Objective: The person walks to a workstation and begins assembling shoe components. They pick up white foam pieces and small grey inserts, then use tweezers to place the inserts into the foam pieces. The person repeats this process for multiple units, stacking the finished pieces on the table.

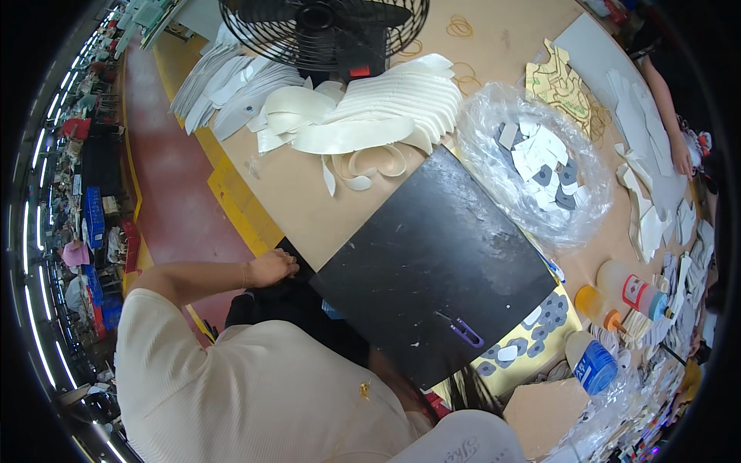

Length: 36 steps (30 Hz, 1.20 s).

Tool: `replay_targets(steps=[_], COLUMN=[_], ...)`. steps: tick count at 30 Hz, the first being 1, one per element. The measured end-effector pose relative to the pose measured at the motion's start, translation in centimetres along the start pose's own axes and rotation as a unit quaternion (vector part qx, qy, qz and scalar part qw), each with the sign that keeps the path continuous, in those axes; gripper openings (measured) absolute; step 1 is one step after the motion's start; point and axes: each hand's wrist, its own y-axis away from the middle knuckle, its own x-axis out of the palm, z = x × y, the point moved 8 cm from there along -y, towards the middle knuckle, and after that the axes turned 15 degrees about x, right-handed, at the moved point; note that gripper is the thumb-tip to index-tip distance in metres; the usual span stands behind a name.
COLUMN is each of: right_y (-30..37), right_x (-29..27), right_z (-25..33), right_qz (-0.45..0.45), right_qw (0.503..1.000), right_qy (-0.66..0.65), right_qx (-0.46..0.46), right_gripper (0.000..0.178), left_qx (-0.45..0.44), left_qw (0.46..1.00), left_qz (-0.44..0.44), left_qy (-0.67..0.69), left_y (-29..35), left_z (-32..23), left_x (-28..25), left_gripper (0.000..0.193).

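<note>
My left hand (270,268) rests at the table's left edge with its fingers curled in, beside a black strip (298,260). What the fingers hold, if anything, is hidden. A large black board (432,258) lies on the table in front of me, its near edge close to my body. Thread snips with a purple handle (467,332) lie on that board. Beyond it sit stacked cream curved pieces (386,108) and a clear plastic bag (567,224) of small white and grey pieces. My right hand does not show.
A black fan (324,31) stands at the far side. Yellow sheet (532,351) with grey pieces, bottles of orange (590,305) and clear liquid (583,351), and brown card (546,413) lie at right. Another person's arm (668,108) reaches in at far right.
</note>
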Motion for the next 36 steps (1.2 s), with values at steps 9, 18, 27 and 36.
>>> replay_targets(steps=[9, 18, 27, 36], right_y=[-2.2, -4.3, -6.4, -5.4], right_x=[-1.6, -1.5, -0.8, -1.6], right_z=[0.6, 2.5, 6.5, 10.1], right_qz=[-0.023, -0.092, -0.202, -0.294], right_qw=[0.999, 0.993, 0.965, 0.929], right_qy=[0.007, 0.027, 0.059, 0.099], right_qx=[-0.035, -0.074, -0.153, -0.202], right_gripper=[0.034, 0.036, 0.038, 0.040], left_qx=[0.002, -0.391, -0.290, -0.265], left_qw=[0.996, 0.901, 0.762, 0.752], left_qz=[0.025, -0.184, -0.486, -0.546], left_qy=[0.088, 0.043, -0.313, -0.258], left_y=[1.5, 9.9, 11.7, 11.7], left_z=[-2.2, 7.5, 16.0, 10.5], left_x=[0.2, -24.6, -27.9, -27.0], left_gripper=[0.041, 0.029, 0.073, 0.061])
